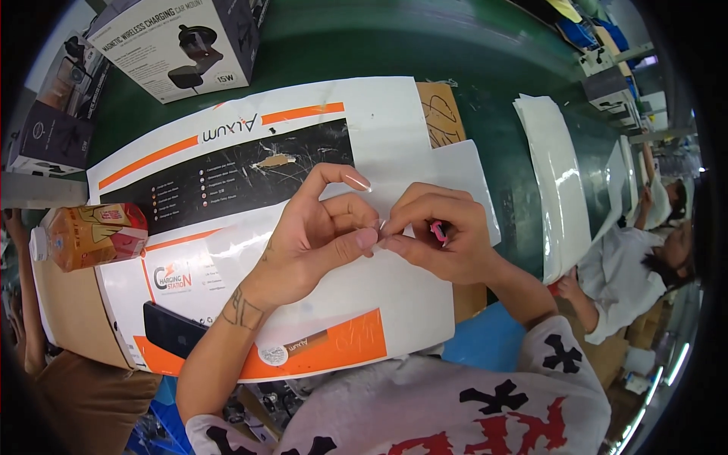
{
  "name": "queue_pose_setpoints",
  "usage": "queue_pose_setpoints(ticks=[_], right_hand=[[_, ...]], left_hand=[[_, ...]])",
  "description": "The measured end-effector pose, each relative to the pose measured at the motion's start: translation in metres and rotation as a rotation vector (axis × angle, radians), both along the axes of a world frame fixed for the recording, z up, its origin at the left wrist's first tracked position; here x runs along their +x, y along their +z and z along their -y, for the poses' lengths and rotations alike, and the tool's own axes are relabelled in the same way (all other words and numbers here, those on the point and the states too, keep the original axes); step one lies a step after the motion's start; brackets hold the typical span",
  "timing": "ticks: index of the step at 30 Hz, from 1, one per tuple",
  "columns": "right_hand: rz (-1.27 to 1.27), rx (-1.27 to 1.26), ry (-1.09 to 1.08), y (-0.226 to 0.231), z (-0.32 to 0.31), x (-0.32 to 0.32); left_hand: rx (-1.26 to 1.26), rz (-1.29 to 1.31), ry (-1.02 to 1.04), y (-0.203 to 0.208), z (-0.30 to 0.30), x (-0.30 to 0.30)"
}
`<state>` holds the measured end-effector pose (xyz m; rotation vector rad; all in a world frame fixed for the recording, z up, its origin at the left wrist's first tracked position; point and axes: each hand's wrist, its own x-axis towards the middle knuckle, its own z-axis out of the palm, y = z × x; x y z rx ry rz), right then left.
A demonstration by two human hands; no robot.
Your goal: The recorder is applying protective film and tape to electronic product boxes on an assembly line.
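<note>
1. Hands meet right over the middle of the worktop: left hand (322,227) and right hand (436,235) are fingertip to fingertip, pinching together on something tiny. The right one has a small pink thing (438,230) tucked between its fingers. I can't tell what it is, mostly hidden.
2. Handling guess: whatever that pink bit is, it looks featherlight and easy to drop, so a fingertip pinch seems the only way to hold it.
3. Under the hands lies a big flattened white and orange carton (227,152), printed face up, with a black panel that's scuffed near its far edge. It looks light and stiff, and it covers most of the near-left part of the green worktop (470,61).
4. A round sticker (273,354) sits near that carton's near edge.
5. Far left corner: an upright white and black product box (178,45), with a darker box (57,114) beside it at the left edge.
6. Left edge: a bottle with orange label (91,236) lying on its side.
7. Right side: a stack of glossy white sheets (557,182) running away along the worktop, and another person in white (629,273) beyond it.
</note>
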<state>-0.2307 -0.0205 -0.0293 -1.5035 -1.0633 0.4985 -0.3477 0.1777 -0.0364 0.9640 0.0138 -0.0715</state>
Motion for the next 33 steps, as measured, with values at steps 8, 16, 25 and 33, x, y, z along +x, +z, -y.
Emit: queue_pose_setpoints(ticks=[8, 16, 25, 33], right_hand=[[0.043, -0.112, 0.021, 0.007, 0.002, 0.009], [-0.111, -0.139, -0.141, 0.006, 0.013, 0.029], [-0.048, -0.094, -0.087, 0.022, 0.006, 0.029], [0.776, 0.095, -0.31, 0.06, -0.03, 0.061]], left_hand=[[0.138, 0.011, 0.166, -0.001, 0.002, 0.001], [0.46, 0.082, 0.527, 0.011, -0.017, 0.009], [0.597, 0.087, 0.566, 0.044, -0.033, -0.007], [0.794, 0.299, 0.84, 0.105, -0.1, 0.008]])
